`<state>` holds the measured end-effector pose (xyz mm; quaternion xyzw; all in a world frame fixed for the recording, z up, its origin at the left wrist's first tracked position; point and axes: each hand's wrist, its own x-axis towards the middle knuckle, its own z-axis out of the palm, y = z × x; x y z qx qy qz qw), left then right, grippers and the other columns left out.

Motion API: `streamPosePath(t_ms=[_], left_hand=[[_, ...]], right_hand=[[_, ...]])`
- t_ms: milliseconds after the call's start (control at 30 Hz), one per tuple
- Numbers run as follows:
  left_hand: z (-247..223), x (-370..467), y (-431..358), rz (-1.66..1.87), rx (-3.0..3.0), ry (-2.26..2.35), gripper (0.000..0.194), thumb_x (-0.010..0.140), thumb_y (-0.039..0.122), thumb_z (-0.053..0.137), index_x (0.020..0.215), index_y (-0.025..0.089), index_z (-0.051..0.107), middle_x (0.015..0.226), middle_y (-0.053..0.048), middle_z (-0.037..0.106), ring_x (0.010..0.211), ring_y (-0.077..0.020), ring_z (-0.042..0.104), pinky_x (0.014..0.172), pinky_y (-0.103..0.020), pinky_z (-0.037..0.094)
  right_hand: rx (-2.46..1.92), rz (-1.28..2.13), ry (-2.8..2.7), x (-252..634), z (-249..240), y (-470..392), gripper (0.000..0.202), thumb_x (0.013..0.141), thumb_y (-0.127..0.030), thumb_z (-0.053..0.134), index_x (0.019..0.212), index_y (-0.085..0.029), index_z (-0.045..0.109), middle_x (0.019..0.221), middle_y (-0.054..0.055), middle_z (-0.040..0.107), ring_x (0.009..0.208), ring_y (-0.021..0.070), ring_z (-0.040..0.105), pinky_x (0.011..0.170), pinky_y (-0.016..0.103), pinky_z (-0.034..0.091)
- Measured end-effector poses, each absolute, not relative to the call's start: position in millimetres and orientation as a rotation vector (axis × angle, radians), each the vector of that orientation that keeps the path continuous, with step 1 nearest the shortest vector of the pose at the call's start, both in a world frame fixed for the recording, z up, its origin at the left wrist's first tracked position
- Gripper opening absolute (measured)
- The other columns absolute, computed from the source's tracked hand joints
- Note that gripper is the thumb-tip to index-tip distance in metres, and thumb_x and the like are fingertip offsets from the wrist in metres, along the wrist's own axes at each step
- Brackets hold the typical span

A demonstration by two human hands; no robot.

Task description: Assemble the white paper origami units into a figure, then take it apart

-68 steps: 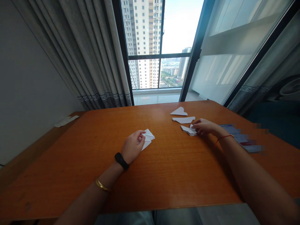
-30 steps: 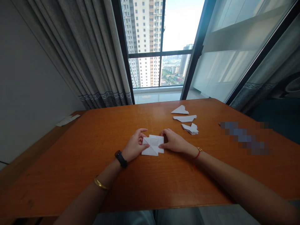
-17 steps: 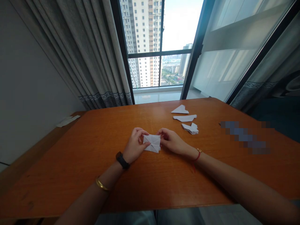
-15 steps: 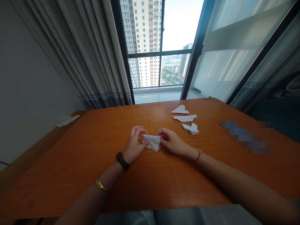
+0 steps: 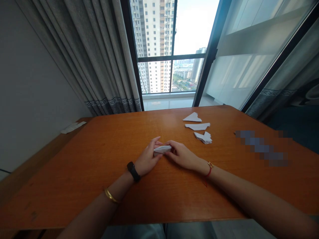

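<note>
A small piece of folded white paper (image 5: 162, 149) is held between both hands, just above the middle of the table. It shows as a narrow strip with crease lines, its edge turned toward me. My left hand (image 5: 149, 157) grips the left end, thumb in front and fingers behind. My right hand (image 5: 182, 154) pinches the right end between thumb and curled fingers. Beyond my right hand lie a folded paper triangle (image 5: 192, 117), a long folded paper strip (image 5: 197, 126) and a thicker folded paper piece (image 5: 203, 137).
The wooden table (image 5: 99, 189) spans the view. A blurred-out object (image 5: 260, 146) lies on its right side. Pale papers (image 5: 73, 127) rest on a ledge at the far left. A window (image 5: 184, 73) and grey curtains (image 5: 107, 66) stand behind the table.
The folded paper has turned from showing its broad creased face to showing a narrow edge. My left hand has shifted slightly right, closer to my right hand.
</note>
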<state>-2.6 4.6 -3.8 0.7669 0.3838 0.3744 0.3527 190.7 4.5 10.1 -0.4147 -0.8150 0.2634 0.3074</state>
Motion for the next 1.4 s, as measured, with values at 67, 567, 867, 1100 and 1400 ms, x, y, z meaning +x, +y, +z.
streamPosePath(t_ms=[67, 567, 867, 1100, 1400], left_hand=[[-5.9, -1.6, 4.2, 0.961, 1.980, 0.989, 0.065, 0.080, 0.010, 0.055, 0.138, 0.021, 0.026, 0.123, -0.010, 0.051, 0.112, -0.0183, 0.053, 0.103, -0.040, 0.037], [-12.7, -0.9, 8.1, 1.043, 1.903, 1.136, 0.060, 0.083, 0.015, 0.052, 0.137, 0.018, 0.027, 0.121, -0.011, 0.056, 0.108, -0.0198, 0.055, 0.096, -0.039, 0.042], [-0.6, -1.1, 3.4, 0.849, 2.092, 1.272, 0.015, 0.087, 0.021, 0.048, 0.101, 0.019, 0.053, 0.093, -0.004, 0.065, 0.085, -0.0194, 0.060, 0.075, -0.030, 0.044], [-6.1, 2.0, 2.7, 0.910, 2.005, 1.179, 0.013, 0.086, 0.021, 0.051, 0.099, 0.021, 0.052, 0.091, -0.003, 0.064, 0.084, -0.0173, 0.061, 0.077, -0.031, 0.049], [-6.1, 1.4, 3.3, 1.123, 1.941, 1.151, 0.030, 0.086, 0.025, 0.056, 0.114, 0.019, 0.047, 0.116, -0.010, 0.059, 0.108, -0.0187, 0.058, 0.098, -0.038, 0.045]], right_hand=[[-1.094, 0.708, -2.172, 190.9, 6.9, 5.4, 0.020, 0.083, -0.019, 0.055, 0.102, -0.018, 0.056, 0.096, 0.006, 0.064, 0.080, 0.0167, 0.056, 0.071, 0.026, 0.040], [-1.262, 0.659, -2.152, 191.5, 1.6, 10.3, 0.011, 0.088, -0.023, 0.050, 0.079, -0.018, 0.053, 0.079, 0.004, 0.063, 0.068, 0.0157, 0.055, 0.061, 0.025, 0.037], [-1.165, 0.790, -2.219, 198.7, 9.4, 6.3, 0.025, 0.081, -0.026, 0.059, 0.104, -0.016, 0.053, 0.102, 0.009, 0.059, 0.089, 0.0193, 0.055, 0.077, 0.030, 0.043], [-1.221, 0.791, -2.170, 197.6, 18.3, 12.8, 0.015, 0.084, -0.032, 0.054, 0.086, -0.018, 0.051, 0.078, 0.001, 0.058, 0.068, 0.0141, 0.052, 0.061, 0.025, 0.039], [-1.559, 1.395, -2.238, 328.5, 64.1, 17.4, 0.029, 0.075, -0.043, 0.063, 0.083, -0.016, 0.059, 0.068, 0.002, 0.059, 0.056, 0.0129, 0.052, 0.051, 0.023, 0.038]])
